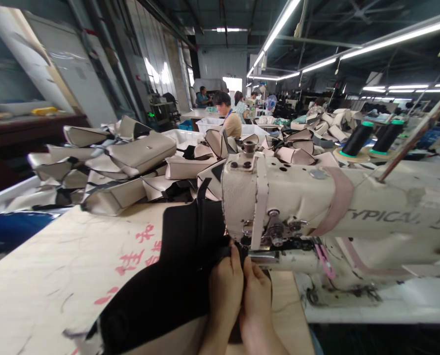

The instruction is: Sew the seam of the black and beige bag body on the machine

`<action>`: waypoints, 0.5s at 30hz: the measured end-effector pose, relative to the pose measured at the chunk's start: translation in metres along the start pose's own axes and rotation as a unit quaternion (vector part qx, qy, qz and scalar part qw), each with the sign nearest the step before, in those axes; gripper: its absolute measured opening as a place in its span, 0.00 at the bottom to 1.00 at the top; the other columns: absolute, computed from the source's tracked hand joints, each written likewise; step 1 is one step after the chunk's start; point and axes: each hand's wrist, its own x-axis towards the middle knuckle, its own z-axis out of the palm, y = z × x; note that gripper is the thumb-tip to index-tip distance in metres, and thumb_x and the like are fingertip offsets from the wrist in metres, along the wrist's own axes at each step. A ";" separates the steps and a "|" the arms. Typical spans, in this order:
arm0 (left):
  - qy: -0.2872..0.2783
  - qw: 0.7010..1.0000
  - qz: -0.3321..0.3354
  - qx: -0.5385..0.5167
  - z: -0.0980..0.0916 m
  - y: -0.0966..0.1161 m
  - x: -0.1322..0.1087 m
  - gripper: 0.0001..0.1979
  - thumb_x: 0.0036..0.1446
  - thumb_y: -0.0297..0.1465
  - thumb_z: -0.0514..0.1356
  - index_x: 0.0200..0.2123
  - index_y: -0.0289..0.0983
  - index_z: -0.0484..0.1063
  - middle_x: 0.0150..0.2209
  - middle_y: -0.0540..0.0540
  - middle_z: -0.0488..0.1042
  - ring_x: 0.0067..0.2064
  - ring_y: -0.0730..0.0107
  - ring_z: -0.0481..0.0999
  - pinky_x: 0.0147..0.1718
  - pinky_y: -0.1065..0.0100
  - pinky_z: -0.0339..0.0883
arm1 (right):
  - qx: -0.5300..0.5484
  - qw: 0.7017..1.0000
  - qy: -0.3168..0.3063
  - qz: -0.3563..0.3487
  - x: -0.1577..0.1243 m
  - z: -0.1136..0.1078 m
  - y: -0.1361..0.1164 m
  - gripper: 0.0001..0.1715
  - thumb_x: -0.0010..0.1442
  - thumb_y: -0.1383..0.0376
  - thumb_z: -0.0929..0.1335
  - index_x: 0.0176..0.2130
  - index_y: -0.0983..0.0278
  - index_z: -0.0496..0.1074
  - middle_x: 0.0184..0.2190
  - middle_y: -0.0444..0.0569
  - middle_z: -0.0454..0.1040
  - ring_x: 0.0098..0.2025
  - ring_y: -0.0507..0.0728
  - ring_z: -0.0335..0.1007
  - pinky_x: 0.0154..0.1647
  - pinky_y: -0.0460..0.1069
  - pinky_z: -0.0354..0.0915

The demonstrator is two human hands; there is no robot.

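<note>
A black bag piece [168, 288] with a beige part showing at its lower edge lies across the wooden table and reaches up to the sewing machine's head [249, 207]. My left hand [225, 281] is closed on the edge of this piece, fingertips just below the needle area. Close beside it, my right hand [256, 291] pinches the same edge, thumb and fingers near the machine's cylinder arm [294, 259]. The machine's needle and the exact spot under the presser foot are hidden behind my fingers and the dark material.
Beige bags with black edges [142, 153] are heaped behind the wooden table [79, 266]. Two black thread cones [357, 139] stand behind the machine. A white bin [11, 195] is at the left. Farther back, a person [233, 121] sits among other workers under strip lights.
</note>
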 end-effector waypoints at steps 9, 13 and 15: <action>-0.003 1.000 -0.009 0.027 0.004 -0.004 0.002 0.23 0.61 0.40 0.46 0.27 0.36 0.75 0.26 0.41 0.78 0.30 0.62 0.78 0.24 0.71 0.60 | 0.039 0.999 0.010 0.025 -0.001 0.000 0.005 0.23 0.45 0.51 0.72 0.31 0.68 0.71 0.27 0.48 0.75 0.28 0.53 0.69 0.26 0.45 0.62; -0.010 0.999 -0.029 0.046 0.004 -0.003 0.003 0.21 0.61 0.39 0.46 0.34 0.35 0.75 0.28 0.39 0.78 0.32 0.60 0.78 0.24 0.70 0.60 | 0.084 0.995 0.024 0.047 -0.002 0.003 0.001 0.23 0.39 0.53 0.75 0.27 0.68 0.70 0.23 0.46 0.74 0.26 0.52 0.68 0.26 0.44 0.62; -0.011 0.999 -0.038 0.030 0.003 -0.002 0.004 0.20 0.61 0.39 0.46 0.34 0.35 0.75 0.28 0.40 0.78 0.32 0.60 0.78 0.25 0.70 0.60 | 0.090 0.994 0.032 0.049 -0.002 0.004 0.001 0.24 0.38 0.53 0.76 0.26 0.68 0.70 0.22 0.46 0.74 0.25 0.51 0.68 0.26 0.44 0.63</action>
